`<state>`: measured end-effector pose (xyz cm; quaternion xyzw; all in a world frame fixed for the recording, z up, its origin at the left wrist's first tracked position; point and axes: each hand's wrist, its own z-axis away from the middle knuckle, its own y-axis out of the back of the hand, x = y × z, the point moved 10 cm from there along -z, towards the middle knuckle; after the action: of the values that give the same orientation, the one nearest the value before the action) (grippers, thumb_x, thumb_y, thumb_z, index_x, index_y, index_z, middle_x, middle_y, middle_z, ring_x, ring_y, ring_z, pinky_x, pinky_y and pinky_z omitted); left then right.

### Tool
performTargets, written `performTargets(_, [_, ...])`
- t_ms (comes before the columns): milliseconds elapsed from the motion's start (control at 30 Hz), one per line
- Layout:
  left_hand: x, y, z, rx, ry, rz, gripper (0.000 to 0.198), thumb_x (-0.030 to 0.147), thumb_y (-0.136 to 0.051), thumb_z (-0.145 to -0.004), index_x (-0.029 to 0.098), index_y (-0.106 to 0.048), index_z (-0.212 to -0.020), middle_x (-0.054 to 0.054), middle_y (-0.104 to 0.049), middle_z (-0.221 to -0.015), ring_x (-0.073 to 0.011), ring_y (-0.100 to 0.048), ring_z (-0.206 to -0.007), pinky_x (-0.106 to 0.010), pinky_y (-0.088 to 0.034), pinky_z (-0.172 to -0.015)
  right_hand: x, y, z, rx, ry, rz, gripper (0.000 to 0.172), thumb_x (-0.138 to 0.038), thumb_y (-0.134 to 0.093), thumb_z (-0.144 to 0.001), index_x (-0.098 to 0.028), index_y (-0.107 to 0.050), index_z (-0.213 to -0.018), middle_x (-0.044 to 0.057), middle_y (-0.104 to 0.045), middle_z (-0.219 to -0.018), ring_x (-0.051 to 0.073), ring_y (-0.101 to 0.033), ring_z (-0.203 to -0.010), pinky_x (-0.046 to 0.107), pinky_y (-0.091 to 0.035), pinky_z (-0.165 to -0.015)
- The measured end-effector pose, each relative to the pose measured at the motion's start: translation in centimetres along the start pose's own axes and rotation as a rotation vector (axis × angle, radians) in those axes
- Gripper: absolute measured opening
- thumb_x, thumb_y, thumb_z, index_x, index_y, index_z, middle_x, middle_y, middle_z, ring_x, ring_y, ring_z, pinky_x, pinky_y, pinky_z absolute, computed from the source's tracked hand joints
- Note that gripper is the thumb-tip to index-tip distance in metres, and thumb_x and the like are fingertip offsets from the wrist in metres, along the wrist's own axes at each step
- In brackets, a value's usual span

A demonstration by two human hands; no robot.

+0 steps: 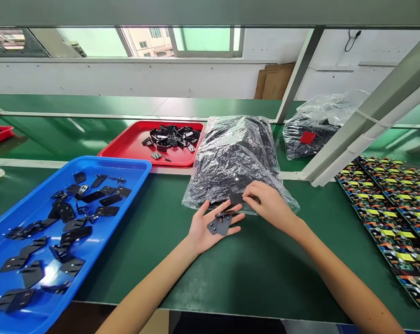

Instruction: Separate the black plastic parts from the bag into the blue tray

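Observation:
My left hand (204,231) is palm up with its fingers spread, and several small dark metal plates (220,225) rest on the palm and fingers. At least one plate has holes in it. Just above those fingertips, my right hand (263,202) pinches one flat dark plate (235,198) by its edge between thumb and forefinger. Behind both hands lies a large clear plastic bag (237,157) full of dark parts. On the left, a blue tray (117,227) holds many black plates, scattered and partly overlapping.
A red tray (126,144) with a heap of small black metal parts stands behind the blue one. Circuit boards (387,222) in rows cover the right side of the green bench (265,278). A slanted white post (366,120) rises there, near a second plastic bag (314,130).

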<state>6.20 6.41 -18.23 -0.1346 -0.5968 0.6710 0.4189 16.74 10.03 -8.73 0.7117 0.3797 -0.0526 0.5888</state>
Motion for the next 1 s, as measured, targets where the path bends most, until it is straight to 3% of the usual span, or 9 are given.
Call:
performTargets(133, [0.0,0.6,-0.1,0.03,-0.002,-0.002,0.061,0.047,-0.035,-0.09,0.004,-0.038,-0.134,-0.022,-0.057,-0.122,-0.0375,-0.048,-0.118,-0.049,-0.038,-0.093,-2.8,0.1,0.5,0.005,0.124,-0.084,0.015,-0.019,-0.043,-0.089,-0.02,-0.058,-0.084,0.007,-0.061,-0.093,0.017,-0.055,-0.089,0.029,-0.044,-0.076])
performTargets(300, [-0.1,1.2,-0.1,0.075,0.009,-0.021,0.058,0.044,-0.036,-0.091,0.007,-0.036,-0.137,-0.019,-0.064,-0.11,-0.0304,-0.061,-0.101,-0.05,-0.04,-0.092,-4.9,-1.4,1.2,-0.167,0.218,-0.136,0.014,-0.018,-0.046,-0.089,-0.02,-0.058,-0.082,0.004,-0.06,-0.086,0.015,-0.056,-0.083,0.027,-0.045,-0.072])
performTargets(433, [-0.4,1.1,-0.2,0.069,0.035,-0.046,0.052,0.041,-0.037,-0.091,0.012,-0.041,-0.134,-0.016,-0.066,-0.108,-0.0304,-0.062,-0.1,-0.05,-0.044,-0.088,-4.8,-1.9,1.1,-0.165,0.207,-0.087,0.015,-0.015,-0.045,-0.088,-0.02,-0.056,-0.08,0.004,-0.059,-0.084,0.015,-0.055,-0.081,0.025,-0.043,-0.069])
performTargets(700, [-1.2,1.3,-0.2,0.064,0.073,-0.092,0.047,0.041,-0.037,-0.091,0.005,-0.058,-0.113,-0.02,-0.066,-0.105,-0.0347,-0.059,-0.105,-0.049,-0.045,-0.085,-4.2,-2.2,0.8,-0.12,0.208,-0.002,0.018,-0.016,-0.042,-0.089,-0.019,-0.055,-0.077,0.005,-0.06,-0.085,0.015,-0.055,-0.08,0.026,-0.042,-0.068])
performTargets(1000, [-1.8,0.8,-0.3,0.001,0.129,-0.087,0.049,0.045,-0.032,-0.091,0.006,-0.06,-0.105,-0.019,-0.067,-0.102,-0.0361,-0.059,-0.104,-0.052,-0.045,-0.083,-4.8,-3.1,1.0,-0.075,0.276,0.065,0.017,-0.016,-0.039,-0.09,-0.019,-0.054,-0.085,0.006,-0.06,-0.086,0.017,-0.053,-0.079,0.03,-0.042,-0.07])
